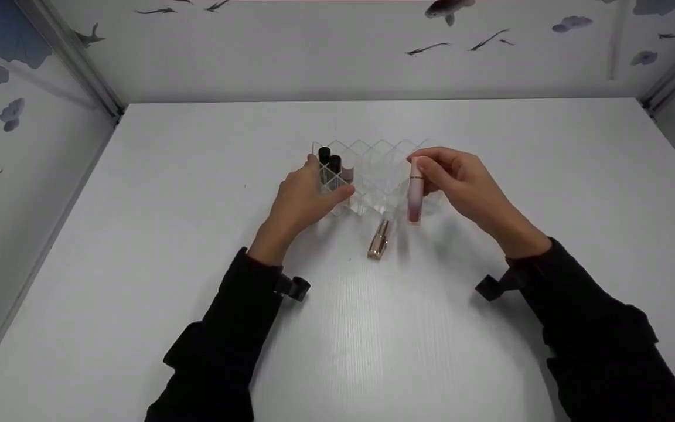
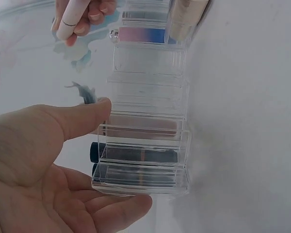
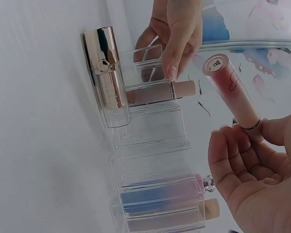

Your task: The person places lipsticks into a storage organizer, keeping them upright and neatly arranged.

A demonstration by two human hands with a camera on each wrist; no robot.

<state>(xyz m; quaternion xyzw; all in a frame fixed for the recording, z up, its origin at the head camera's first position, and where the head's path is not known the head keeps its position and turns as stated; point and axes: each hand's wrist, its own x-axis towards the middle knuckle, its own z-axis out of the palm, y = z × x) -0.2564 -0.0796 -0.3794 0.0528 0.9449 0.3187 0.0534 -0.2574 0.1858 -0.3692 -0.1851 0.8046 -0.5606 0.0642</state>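
Observation:
A clear plastic lipstick organizer (image 1: pixel 379 170) with scalloped slots stands on the table. My left hand (image 1: pixel 302 202) grips its left end, thumb on the near side and fingers round the outer end. Close by that hand, black-capped tubes (image 2: pixel 136 155) and a pale pink tube (image 3: pixel 155 92) stand in slots. My right hand (image 1: pixel 466 181) pinches a pink lip gloss tube (image 1: pixel 415 199) by its pale cap, over the organizer's right part in the head view. A gold lipstick (image 1: pixel 379 237) is at the organizer's near side.
Toward the organizer's right end sit a blue-and-pink tube (image 3: pixel 150 199) with a jewelled cap and a beige-capped tube (image 3: pixel 211 208). The white table (image 1: pixel 337 346) is bounded by patterned panels (image 1: pixel 314 53) at the back and sides.

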